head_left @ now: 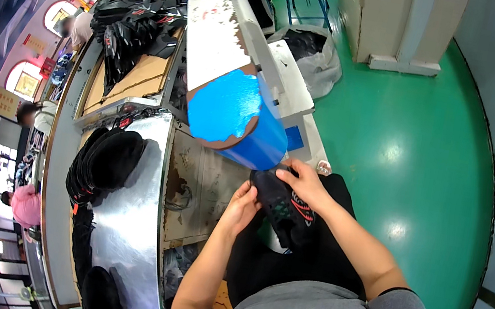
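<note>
A black shoe upper point(281, 208) with red and white stripes on its side is between my hands, above my lap. The fingers of my left hand point(241, 207) close on its left edge. My right hand point(307, 186) pinches its far end, thumb on top. That far end lies right at the lower end of a worn blue and white machine point(225, 74), whose body hides whatever is beneath it. The paint on the machine is chipped to brown.
On the left, a shiny metal table point(134, 214) bears a stack of black shoe uppers point(102, 159) and another black piece point(102, 296). More black pieces point(137, 29) lie heaped farther off. A plastic bag point(320, 61) stands on the green floor point(393, 154). Other people work at the far left.
</note>
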Tool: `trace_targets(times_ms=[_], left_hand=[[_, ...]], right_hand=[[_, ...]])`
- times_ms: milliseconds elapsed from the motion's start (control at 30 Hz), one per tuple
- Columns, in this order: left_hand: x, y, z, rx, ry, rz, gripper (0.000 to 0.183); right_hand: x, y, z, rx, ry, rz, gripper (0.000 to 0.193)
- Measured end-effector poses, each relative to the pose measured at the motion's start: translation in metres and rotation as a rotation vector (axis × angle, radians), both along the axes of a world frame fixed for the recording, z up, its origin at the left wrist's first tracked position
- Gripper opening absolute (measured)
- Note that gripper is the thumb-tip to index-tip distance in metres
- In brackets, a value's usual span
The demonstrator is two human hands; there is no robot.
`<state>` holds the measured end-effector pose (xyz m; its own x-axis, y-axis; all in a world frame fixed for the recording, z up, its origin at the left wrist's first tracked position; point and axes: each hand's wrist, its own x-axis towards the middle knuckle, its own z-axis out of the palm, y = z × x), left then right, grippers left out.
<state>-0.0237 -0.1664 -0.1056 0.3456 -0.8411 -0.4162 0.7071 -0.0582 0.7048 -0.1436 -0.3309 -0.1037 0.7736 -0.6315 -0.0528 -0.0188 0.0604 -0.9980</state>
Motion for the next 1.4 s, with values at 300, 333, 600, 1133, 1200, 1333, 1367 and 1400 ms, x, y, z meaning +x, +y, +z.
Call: trace_targets(times_ms=[300,333,600,1133,1200,1333,1367,1400], left_hand=[[-0.007,-0.034,0.011,0.047,-0.064,0.126,0.035],[-0.004,-0.035,0.022,0.093,-0.129,0.135,0.034],[-0.003,-0.048,0.030,0.252,-0.337,0.154,0.027],[-0.016,-0.005,-0.030,-0.133,0.032,0.141,0.043],[-0.015,0.016,-0.025,-0.052,0.027,0.122,0.041],[-0.006,0.060,-0.019,0.174,-0.057,0.099,0.038],[-0.010,0.054,-0.001,0.217,-0.253,0.130,0.036],[-0.022,0.046,0.021,0.253,-0.437,0.158,0.034]], right_hand=[[0.014,-0.031,-0.012,0.523,-0.098,-0.030,0.010],[0.014,-0.029,-0.017,0.576,-0.138,-0.045,0.009],[0.019,-0.032,-0.043,0.822,-0.230,-0.073,0.006],[0.018,-0.008,-0.006,0.064,-0.016,-0.155,0.016],[0.007,0.017,-0.012,0.317,-0.092,-0.077,0.018],[-0.029,0.058,-0.011,0.717,-0.132,0.007,0.024],[-0.038,0.058,-0.014,0.789,-0.184,-0.046,0.026],[-0.050,0.053,-0.018,0.855,-0.230,-0.109,0.029]])
